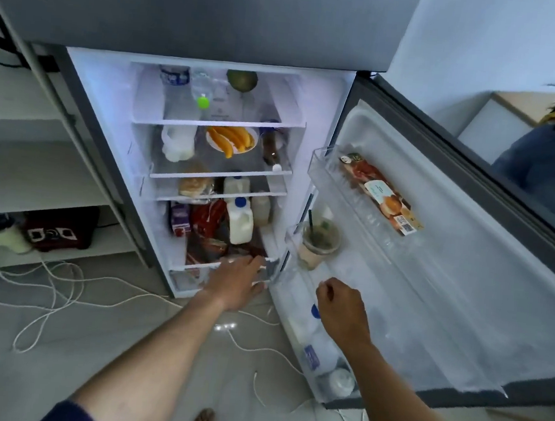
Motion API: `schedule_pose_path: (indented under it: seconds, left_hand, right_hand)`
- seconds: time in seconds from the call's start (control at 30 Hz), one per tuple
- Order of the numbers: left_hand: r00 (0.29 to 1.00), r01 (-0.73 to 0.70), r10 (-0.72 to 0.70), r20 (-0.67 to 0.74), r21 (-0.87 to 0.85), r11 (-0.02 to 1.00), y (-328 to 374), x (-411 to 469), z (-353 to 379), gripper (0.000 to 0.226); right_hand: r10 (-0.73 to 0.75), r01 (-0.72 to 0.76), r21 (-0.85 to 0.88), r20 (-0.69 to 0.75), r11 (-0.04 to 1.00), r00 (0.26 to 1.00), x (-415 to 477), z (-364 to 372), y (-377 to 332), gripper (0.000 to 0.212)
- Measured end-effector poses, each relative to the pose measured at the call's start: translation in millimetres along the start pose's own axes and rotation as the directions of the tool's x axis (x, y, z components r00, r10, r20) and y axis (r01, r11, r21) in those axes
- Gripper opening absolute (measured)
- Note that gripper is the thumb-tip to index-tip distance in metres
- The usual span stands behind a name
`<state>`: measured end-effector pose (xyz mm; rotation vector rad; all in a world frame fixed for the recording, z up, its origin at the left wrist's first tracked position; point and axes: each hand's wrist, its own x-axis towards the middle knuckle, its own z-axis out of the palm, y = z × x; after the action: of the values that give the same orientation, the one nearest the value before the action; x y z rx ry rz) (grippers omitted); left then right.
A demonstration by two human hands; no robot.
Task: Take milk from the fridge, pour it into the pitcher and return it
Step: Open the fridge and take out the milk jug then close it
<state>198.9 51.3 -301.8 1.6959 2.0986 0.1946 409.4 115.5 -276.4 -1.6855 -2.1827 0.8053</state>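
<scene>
Standing upright on the lower shelf of the open fridge [103, 111], at the centre of the frame, a white milk jug [241, 227] is seen with its long axis vertical and its blue cap [240, 202] pointing up. A second jug [236, 185] is set on the shelf above and behind it, also upright. A purple carton [179, 218] and red packets are placed to the left of the front jug.

The left hand [238, 282] is stretched forward from the lower middle of the frame, with the forearm straight and the back of the hand turned up. Its grip is spread, and the fingers are extended to the front edge of the bottom shelf, below the jug and apart from it. Whether the blurred fingertips touch that edge cannot be told.

The right hand [341, 311] is held lower right of centre, over the lowest bin [293, 316] of the open door [433, 257]. Its knuckles are up and its grip is curled in, with nothing seen held. Just beside it a blue-capped bottle [316, 311] is laid on its side in the bin, with the cap toward the upper left.

An iced drink cup [320, 244] is kept in the middle bin. White cables [61, 288] are strewn on the floor at lower left.
</scene>
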Motion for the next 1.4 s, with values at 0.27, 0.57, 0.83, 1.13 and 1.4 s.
schedule_pose_path:
  seconds: [0.27, 0.57, 0.83, 1.13, 1.4]
  left_hand:
    - [0.991, -0.036, 0.061, 0.123, -0.194, 0.98, -23.6, 58.4, 71.0, 0.05]
    - [0.966, -0.012, 0.11, 0.234, -0.382, 0.924, -53.1, 123.5, 164.0, 0.053]
    - [0.95, -0.004, 0.137, 0.282, -0.427, 0.904, -63.4, 149.6, 212.0, 0.055]
    - [0.938, -0.004, 0.16, 0.309, -0.452, 0.892, -77.7, 175.6, 237.6, 0.055]
    - [0.934, 0.004, 0.152, 0.323, -0.435, 0.9, -89.5, 178.8, 233.9, 0.057]
  right_hand:
    - [0.252, -0.247, -0.072, 0.079, 0.966, 0.964, 12.7, 81.4, 38.1, 0.029]
    - [0.544, -0.529, -0.126, 0.215, 0.839, 0.811, 48.3, 154.4, 83.0, 0.024]
    - [0.732, -0.741, -0.051, 0.221, 0.669, 0.645, 73.0, 204.1, 131.7, 0.071]
    - [0.821, -0.814, 0.222, 0.086, 0.537, 0.565, 101.5, 250.3, 164.4, 0.076]
    - [0.769, -0.768, 0.143, 0.062, 0.624, 0.636, 119.0, 269.3, 163.4, 0.042]
